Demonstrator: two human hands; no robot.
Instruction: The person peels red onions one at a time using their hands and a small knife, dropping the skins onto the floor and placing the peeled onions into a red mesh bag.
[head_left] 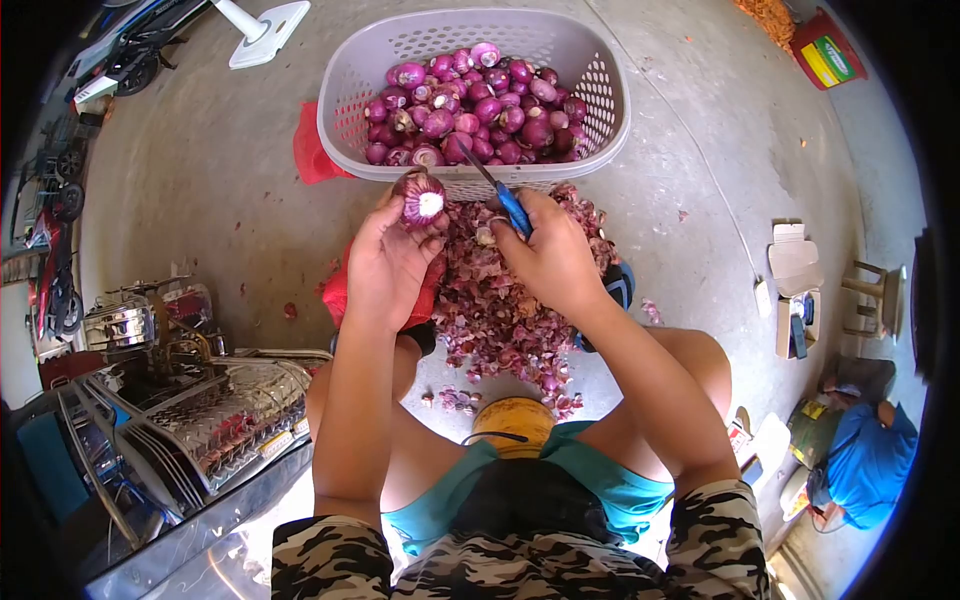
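A red onion (pixel 422 203) with a pale cut end facing up is held in the fingers of my left hand (pixel 392 250). My right hand (pixel 550 250) grips a knife (pixel 512 208) by its blue handle, its thin dark blade pointing up and left toward the basket. The blade is apart from the onion. Just beyond both hands stands a grey plastic basket (pixel 345 150) with many red onions (pixel 480 105) in it. Below my hands, a heap of onion skins (pixel 500 300) covers the floor between my feet.
Red netting (pixel 345 290) lies beside my left foot, and a red piece (pixel 312 150) sits by the basket. A yellow bucket (pixel 515 425) is between my legs. Metal gear (pixel 200 410) stands at left. On the right are a cardboard box (pixel 797 300), a stool (pixel 875 300) and a person in blue (pixel 865 465).
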